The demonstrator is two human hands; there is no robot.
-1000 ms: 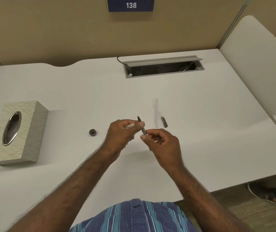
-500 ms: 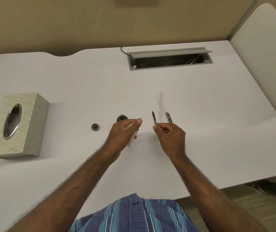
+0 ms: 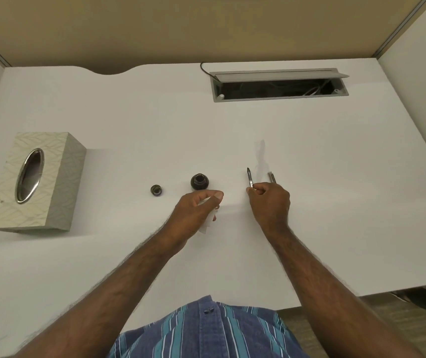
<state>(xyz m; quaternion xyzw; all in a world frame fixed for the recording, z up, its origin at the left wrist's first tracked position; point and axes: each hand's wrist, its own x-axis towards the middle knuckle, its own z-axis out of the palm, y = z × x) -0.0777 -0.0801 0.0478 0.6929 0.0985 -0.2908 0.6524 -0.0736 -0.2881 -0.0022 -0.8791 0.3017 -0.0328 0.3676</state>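
My right hand (image 3: 270, 202) pinches a thin dark pen part (image 3: 250, 177) whose tip points away from me, low over the white desk (image 3: 310, 228). My left hand (image 3: 196, 210) grips a crumpled white tissue (image 3: 208, 223). Just beyond the left hand stands a small open dark ink bottle (image 3: 199, 181). Its round cap (image 3: 156, 190) lies on the desk to the left. A second pen piece (image 3: 272, 177) lies on the desk right by my right hand's knuckles.
A patterned tissue box (image 3: 33, 180) with an oval metal opening sits at the left. An open grey cable hatch (image 3: 279, 85) is set into the desk's far side. Beige partition walls enclose the desk. A faint smear (image 3: 260, 151) marks the desk beyond the pen.
My hands have separated: the right one carried the pen part rightward and down toward the desk, the left one drew back with the tissue, uncovering the ink bottle. The camera tilted down.
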